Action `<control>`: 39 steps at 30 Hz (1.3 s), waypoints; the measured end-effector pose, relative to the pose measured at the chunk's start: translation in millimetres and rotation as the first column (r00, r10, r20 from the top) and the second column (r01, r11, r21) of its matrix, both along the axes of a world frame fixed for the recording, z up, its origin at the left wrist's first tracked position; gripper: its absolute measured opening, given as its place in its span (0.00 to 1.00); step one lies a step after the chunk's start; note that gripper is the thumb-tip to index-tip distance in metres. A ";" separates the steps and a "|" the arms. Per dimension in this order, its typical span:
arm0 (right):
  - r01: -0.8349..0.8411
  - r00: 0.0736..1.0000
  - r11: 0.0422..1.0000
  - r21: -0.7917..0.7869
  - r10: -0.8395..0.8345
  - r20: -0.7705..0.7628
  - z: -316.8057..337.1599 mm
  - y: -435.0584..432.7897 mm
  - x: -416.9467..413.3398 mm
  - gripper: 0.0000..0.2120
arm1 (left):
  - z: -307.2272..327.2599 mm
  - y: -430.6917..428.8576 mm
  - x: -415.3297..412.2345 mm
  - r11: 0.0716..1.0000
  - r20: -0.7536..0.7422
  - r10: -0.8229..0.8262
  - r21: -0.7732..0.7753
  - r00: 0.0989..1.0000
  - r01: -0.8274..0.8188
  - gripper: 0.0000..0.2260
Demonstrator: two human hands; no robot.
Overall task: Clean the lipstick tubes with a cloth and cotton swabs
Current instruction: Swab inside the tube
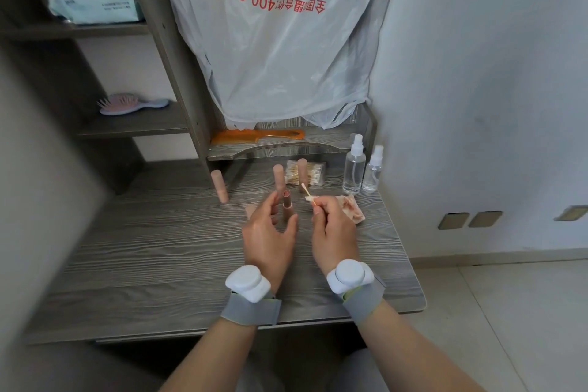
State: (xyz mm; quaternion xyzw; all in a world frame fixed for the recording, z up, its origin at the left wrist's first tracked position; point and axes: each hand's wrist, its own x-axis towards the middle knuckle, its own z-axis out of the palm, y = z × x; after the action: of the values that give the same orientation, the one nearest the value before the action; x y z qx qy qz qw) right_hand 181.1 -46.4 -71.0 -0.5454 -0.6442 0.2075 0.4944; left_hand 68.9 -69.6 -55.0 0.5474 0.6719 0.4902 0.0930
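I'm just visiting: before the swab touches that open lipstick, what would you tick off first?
1. Swab grip: right hand pinches the cotton swab, tip up. Ok.
2. Open lipstick tube stands upright, uncapped, on the desk. Ok.
3. Left hand steadying the tube: fingers spread around it, contact unclear. Cannot tell.
4. Swab tip clean: too small to see. Cannot tell.
5. Stained cloth lies just beyond the right hand. Ok.

Left hand (269, 232) loose-fingered around upright lipstick tube (286, 207), right hand (334, 229) pinching cotton swab (307, 191), stained cloth (352, 208) beyond
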 end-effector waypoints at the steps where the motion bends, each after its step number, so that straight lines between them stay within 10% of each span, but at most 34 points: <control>1: -0.001 1.000 1.000 -0.002 0.001 -0.001 0.2 -0.1 -0.1 0.07 | 0.5 2.4 2.5 0.999 0.007 -0.002 -0.035 1.000 0.002 0.24; 11: -0.032 0.999 0.999 -0.022 0.032 -0.020 -0.8 1.7 1.4 0.05 | -14.6 22.5 2.0 0.970 0.031 0.013 -0.243 0.999 -0.005 0.15; 39: -0.135 0.970 0.990 -0.045 0.141 0.196 -1.9 7.2 13.3 0.07 | -10.3 18.8 0.0 0.991 0.221 -0.024 -0.121 0.975 0.052 0.05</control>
State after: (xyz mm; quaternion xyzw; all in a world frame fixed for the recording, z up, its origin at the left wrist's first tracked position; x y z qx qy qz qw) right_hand 194.4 -39.2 -73.0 -0.5250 -0.7234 0.1956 0.4034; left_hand 68.9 -50.8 -65.3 0.4958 0.6765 0.5023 0.2103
